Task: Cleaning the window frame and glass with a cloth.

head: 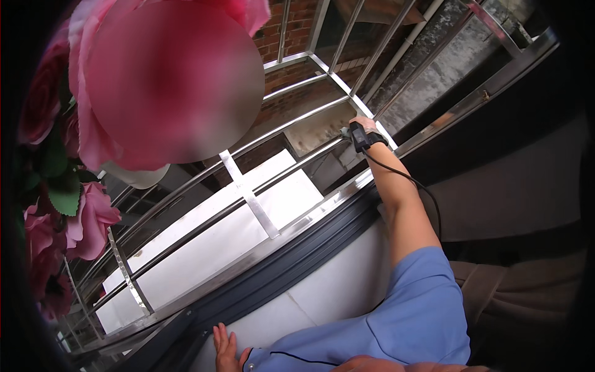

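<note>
My right hand reaches out to the metal window guard, near its far right corner. A small greyish cloth shows at the hand, against a horizontal bar; most of the fingers are hidden behind a black device strapped at the wrist, from which a cable runs down the arm. Low in the picture, my left hand rests on the white tiled sill beside the dark window frame, fingers stretched out and thumb apart. Nothing is in it.
Pink artificial roses with green leaves fill the upper left, partly blurred. A white panel lies along the guard's bottom. The dark grey window track runs diagonally in front of me. Beyond stand a brick wall and a stained wall.
</note>
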The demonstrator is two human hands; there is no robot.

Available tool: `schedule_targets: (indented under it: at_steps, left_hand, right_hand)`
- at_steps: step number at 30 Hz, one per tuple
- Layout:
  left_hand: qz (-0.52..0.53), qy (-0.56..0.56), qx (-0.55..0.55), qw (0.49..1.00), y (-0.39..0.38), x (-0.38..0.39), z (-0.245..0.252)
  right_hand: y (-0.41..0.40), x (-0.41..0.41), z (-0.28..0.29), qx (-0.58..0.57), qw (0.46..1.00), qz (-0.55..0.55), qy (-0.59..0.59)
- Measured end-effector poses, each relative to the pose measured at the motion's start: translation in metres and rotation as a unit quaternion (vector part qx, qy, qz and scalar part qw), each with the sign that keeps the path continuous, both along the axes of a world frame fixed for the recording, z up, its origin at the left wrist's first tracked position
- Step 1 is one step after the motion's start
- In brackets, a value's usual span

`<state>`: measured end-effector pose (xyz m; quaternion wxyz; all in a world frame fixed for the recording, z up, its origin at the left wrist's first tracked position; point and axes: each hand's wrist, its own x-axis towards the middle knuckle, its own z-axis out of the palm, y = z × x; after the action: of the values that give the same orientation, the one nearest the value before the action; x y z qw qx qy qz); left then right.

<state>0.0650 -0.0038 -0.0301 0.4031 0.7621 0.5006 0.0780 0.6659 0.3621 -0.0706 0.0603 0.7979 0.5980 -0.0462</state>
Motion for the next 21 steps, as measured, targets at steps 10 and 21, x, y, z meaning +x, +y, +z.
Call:
schedule_targets:
  at_steps: [10, 21]
  left_hand:
    - [0.000, 0.036, 0.030, 0.999, 0.000, 0.003, -0.002]
    - [0.007, 0.043, 0.036, 0.998, 0.006, 0.011, 0.010]
  right_hand:
    - [0.018, 0.018, 0.000, 0.128, 0.979, -0.039, -0.157]
    - [-0.004, -0.027, -0.001, -0.052, 0.993, 0.033, -0.105]
